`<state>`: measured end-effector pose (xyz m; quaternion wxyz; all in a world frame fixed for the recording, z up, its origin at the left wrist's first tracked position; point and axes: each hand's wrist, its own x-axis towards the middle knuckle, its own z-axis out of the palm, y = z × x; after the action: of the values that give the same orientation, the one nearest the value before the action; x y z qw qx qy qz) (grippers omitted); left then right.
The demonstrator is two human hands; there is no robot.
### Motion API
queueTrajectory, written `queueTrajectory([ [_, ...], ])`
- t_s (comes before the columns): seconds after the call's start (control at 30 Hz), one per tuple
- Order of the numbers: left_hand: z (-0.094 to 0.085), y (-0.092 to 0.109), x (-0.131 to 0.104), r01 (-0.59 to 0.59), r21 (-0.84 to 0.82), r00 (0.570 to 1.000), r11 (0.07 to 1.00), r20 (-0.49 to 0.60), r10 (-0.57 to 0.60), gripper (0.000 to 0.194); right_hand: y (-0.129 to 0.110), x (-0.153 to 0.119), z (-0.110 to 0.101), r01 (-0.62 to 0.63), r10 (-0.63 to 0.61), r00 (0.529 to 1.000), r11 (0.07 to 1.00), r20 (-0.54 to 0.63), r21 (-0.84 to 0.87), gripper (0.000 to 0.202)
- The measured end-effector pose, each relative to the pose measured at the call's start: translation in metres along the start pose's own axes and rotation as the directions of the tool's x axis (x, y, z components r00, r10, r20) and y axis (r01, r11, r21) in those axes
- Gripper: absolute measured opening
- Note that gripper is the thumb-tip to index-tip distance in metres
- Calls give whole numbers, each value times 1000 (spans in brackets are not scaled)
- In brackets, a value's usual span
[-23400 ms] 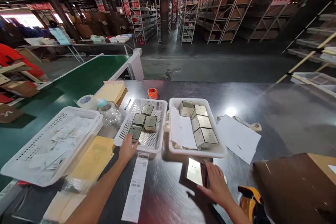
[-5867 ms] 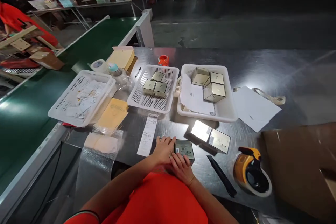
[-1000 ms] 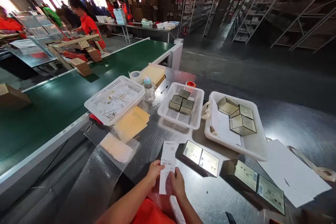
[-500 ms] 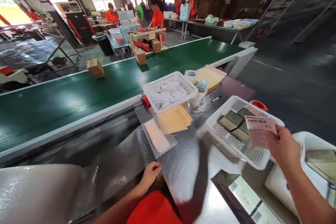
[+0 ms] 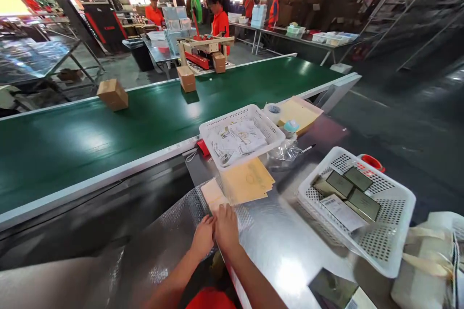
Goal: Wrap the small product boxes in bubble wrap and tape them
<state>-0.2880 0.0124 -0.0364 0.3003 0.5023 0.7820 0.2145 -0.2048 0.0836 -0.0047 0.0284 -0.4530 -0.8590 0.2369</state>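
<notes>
Pale pink stack (image 5: pixel 213 192) lies just beyond the left hand (image 5: pixel 203 237) and right hand (image 5: pixel 226 226); whether their bent fingers pinch it, I can't tell.

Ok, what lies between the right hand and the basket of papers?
In the head view, yellow envelopes and a pale pad lie between the right hand and the basket.

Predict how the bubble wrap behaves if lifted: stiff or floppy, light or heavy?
Probably floppy: the bubble wrap sags past the edge of the table. Likely light, being thin and see-through. The pale pad on it may slide if it tilts.
</notes>
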Motion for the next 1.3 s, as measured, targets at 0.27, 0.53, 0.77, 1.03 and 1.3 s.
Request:
queueTrajectory([
  [0.27,-17,-10,-6,-43,72,983,996,184,29,44,10,28,-8,-180,174,979,982,108,48,58],
  [0.53,-5,-9,-2,-58,280,981,958,194,3,61,63,-31,-44,-392,257,916,744,309,541,26],
  [0.77,-17,-6,21,-108,373,946,921,324,-20,86,125,-8,-113,-289,530,843,297,94,910,49],
  [1.03,-4,-7,9,-113,434,951,894,309,-30,85,94,22,-46,-468,572,819,703,-36,535,23],
  [1.3,13,-5,-43,-215,345,906,914,420,54,70,105,-50,-16,-414,454,891,785,28,461,13],
])
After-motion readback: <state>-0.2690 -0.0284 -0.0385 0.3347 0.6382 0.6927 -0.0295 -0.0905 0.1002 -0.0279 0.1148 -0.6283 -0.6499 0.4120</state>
